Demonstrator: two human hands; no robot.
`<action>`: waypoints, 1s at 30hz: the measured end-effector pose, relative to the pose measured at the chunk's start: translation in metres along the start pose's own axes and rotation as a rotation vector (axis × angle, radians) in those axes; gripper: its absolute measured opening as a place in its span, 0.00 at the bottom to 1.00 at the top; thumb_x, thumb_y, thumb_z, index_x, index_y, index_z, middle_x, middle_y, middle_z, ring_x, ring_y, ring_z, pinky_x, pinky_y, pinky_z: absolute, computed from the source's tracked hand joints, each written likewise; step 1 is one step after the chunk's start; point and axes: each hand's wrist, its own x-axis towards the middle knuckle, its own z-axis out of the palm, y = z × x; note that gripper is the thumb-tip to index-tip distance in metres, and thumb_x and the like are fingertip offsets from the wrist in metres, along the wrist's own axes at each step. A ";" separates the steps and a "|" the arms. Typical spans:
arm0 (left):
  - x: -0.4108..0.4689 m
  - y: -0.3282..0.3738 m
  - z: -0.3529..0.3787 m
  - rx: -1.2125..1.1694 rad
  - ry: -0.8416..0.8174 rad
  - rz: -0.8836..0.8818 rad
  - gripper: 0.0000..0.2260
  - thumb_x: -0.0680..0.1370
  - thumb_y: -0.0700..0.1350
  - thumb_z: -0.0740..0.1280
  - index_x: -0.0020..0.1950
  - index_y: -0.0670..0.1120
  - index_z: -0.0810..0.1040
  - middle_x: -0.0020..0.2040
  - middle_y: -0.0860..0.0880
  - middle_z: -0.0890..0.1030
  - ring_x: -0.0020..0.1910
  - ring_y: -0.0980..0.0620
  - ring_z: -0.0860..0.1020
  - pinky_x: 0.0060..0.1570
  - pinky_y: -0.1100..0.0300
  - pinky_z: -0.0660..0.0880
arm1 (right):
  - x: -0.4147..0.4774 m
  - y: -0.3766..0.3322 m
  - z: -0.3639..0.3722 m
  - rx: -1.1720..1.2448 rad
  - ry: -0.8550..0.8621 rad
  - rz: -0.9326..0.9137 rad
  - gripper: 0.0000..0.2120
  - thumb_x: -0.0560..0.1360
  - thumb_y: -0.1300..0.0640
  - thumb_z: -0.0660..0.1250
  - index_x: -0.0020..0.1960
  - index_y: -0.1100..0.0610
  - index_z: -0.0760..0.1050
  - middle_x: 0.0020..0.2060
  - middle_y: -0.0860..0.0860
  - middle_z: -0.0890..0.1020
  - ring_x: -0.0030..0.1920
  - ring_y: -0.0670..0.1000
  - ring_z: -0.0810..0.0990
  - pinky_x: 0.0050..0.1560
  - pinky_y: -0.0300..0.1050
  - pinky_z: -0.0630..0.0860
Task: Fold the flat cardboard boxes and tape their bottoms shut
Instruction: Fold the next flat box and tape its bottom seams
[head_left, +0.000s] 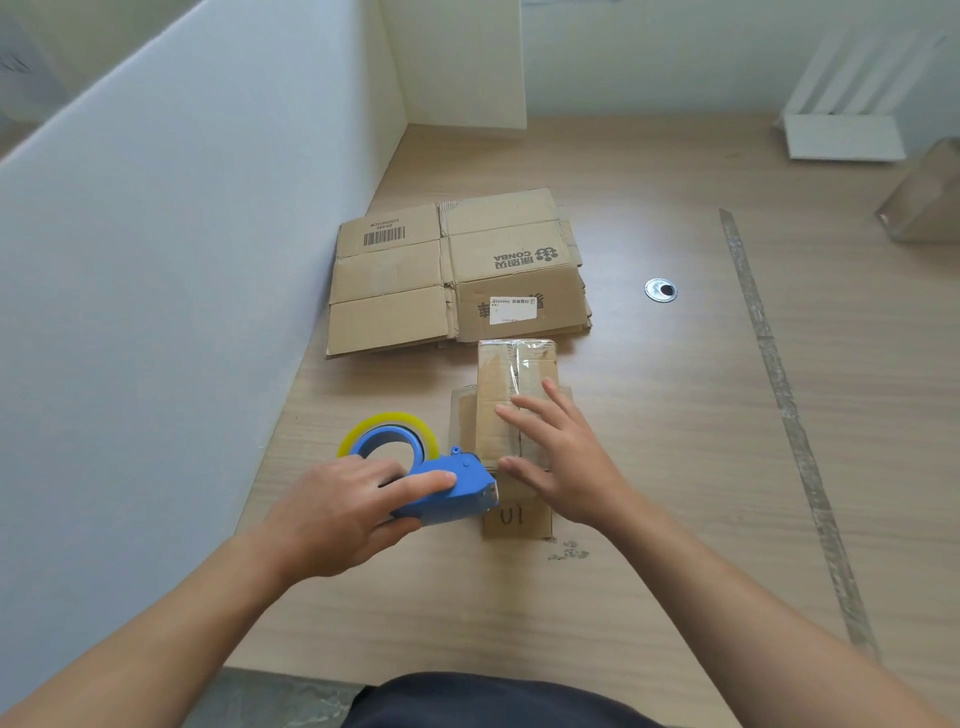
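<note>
A small folded cardboard box stands on the wooden table in front of me, clear tape running along its upper face. My right hand lies flat on top of it with straight, spread fingers. My left hand grips a blue tape dispenser with a yellowish roll of clear tape; the dispenser's front end sits against the near left side of the box. A stack of flat cardboard boxes lies further back by the white wall.
A white partition wall runs along the left. A round metal grommet sits in the table to the right of the stack. A strip of old tape crosses the table on the right. Another cardboard box stands at the far right edge.
</note>
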 end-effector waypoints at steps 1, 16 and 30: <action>0.001 0.001 -0.001 -0.003 0.001 0.011 0.22 0.79 0.55 0.62 0.73 0.57 0.66 0.42 0.53 0.77 0.32 0.51 0.74 0.25 0.59 0.71 | 0.001 -0.003 0.001 0.008 -0.020 0.016 0.27 0.78 0.45 0.69 0.75 0.45 0.67 0.76 0.46 0.66 0.80 0.50 0.45 0.77 0.61 0.55; 0.006 0.004 -0.020 -0.245 -0.013 -0.078 0.24 0.78 0.58 0.62 0.74 0.63 0.63 0.51 0.56 0.81 0.40 0.52 0.80 0.35 0.59 0.78 | 0.005 -0.017 -0.007 0.103 -0.090 0.005 0.05 0.77 0.50 0.71 0.43 0.49 0.81 0.72 0.46 0.70 0.80 0.53 0.47 0.75 0.67 0.51; 0.027 -0.016 -0.067 -0.494 -0.312 -0.304 0.26 0.70 0.66 0.62 0.67 0.78 0.62 0.52 0.62 0.81 0.46 0.58 0.79 0.46 0.60 0.77 | -0.037 0.004 -0.048 0.360 0.028 0.304 0.12 0.77 0.53 0.72 0.35 0.45 0.80 0.64 0.41 0.73 0.76 0.44 0.58 0.73 0.47 0.56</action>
